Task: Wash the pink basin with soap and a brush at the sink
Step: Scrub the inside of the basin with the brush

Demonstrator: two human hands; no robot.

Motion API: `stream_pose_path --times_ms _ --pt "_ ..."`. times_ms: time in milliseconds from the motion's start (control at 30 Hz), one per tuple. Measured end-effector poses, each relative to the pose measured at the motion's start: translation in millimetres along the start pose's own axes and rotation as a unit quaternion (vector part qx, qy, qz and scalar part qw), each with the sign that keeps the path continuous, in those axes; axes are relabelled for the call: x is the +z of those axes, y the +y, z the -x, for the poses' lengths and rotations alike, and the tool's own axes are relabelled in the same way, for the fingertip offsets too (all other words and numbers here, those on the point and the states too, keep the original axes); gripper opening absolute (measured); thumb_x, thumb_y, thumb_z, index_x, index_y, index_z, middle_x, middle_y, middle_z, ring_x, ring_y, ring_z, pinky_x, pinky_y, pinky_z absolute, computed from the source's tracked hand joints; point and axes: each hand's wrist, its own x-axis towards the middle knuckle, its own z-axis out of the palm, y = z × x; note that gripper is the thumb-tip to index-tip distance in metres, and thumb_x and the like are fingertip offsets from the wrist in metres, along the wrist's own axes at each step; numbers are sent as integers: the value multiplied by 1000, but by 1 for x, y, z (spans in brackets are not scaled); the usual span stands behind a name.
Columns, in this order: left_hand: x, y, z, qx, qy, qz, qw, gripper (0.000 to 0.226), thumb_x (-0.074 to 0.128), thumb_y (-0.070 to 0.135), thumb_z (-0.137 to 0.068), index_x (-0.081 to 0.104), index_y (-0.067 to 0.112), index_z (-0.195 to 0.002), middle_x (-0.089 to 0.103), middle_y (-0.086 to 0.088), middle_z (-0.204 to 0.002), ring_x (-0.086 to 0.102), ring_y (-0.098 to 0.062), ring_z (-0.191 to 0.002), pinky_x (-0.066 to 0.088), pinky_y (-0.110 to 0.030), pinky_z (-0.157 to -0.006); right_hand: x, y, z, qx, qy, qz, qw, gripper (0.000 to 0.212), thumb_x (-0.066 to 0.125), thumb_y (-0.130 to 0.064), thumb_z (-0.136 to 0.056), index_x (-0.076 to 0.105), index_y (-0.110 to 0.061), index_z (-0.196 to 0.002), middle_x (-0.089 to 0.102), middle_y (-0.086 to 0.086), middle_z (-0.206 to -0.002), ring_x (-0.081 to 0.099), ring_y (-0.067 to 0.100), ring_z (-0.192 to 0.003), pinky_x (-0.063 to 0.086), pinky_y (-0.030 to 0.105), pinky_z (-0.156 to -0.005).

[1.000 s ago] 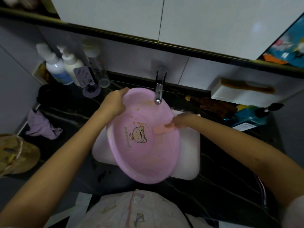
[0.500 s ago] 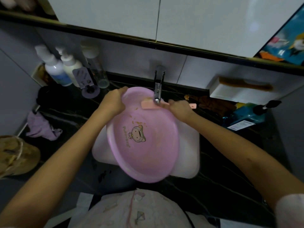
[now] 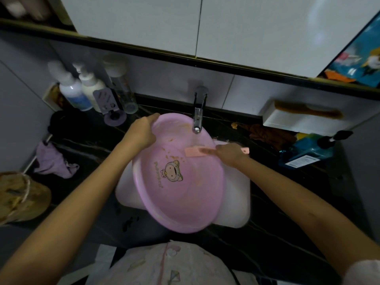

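The pink basin (image 3: 185, 198) is tilted over the white sink (image 3: 236, 198), with a cartoon print and yellowish specks on its inner wall. My left hand (image 3: 141, 130) grips its upper left rim. My right hand (image 3: 228, 154) holds a pink brush (image 3: 195, 152) by the handle, and the brush head lies against the inside of the basin just below the chrome tap (image 3: 197, 118). A thin stream of water seems to fall from the tap onto the basin.
Pump bottles (image 3: 82, 89) and a purple holder (image 3: 112, 109) stand at the back left of the black counter (image 3: 277, 219). A purple cloth (image 3: 53, 161) and a woven basket (image 3: 18, 198) lie left. A blue bottle (image 3: 308, 149) and a white wall shelf (image 3: 298, 120) are right.
My right hand carried the brush from mid-basin up to the tap, then lower and to the right against the basin's upper inner wall. The left hand kept its grip on the rim.
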Motion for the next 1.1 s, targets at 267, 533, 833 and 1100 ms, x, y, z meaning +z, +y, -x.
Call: stream_pose_path --times_ms 267,533,833,1100 --pt "-1 -3 -1 8 1 1 1000 74 52 -9 -72 43 17 -140 59 -17 -125 55 -35 -114 45 -37 -90 -22 -13 -18 -15 30 78 996 52 42 -32 -100 20 -41 -146 52 6 -103 60 26 -82 44 30 -61" --pt "-1 -4 -3 19 9 6 1000 73 52 -10 -71 45 17 -139 61 -16 -121 57 -35 -110 47 -39 -87 -31 -4 -21 -13 68 126 990 61 39 -26 -99 9 -42 -149 52 13 -112 61 31 -85 38 33 -55" --pt "1 -6 -2 17 7 15 1000 74 51 -10 -69 46 18 -137 62 -15 -119 58 -34 -108 46 -37 -84 -34 -13 -16 -22 114 132 984 61 38 -24 -99 7 -37 -150 51 13 -114 61 30 -84 39 33 -56" --pt "5 -5 2 17 37 14 999 70 50 -11 -72 49 19 -135 62 -16 -117 58 -36 -106 44 -36 -79 24 -10 38 -2 -168 31 985 56 35 -38 -99 11 -40 -150 48 12 -133 55 28 -111 45 32 -87"
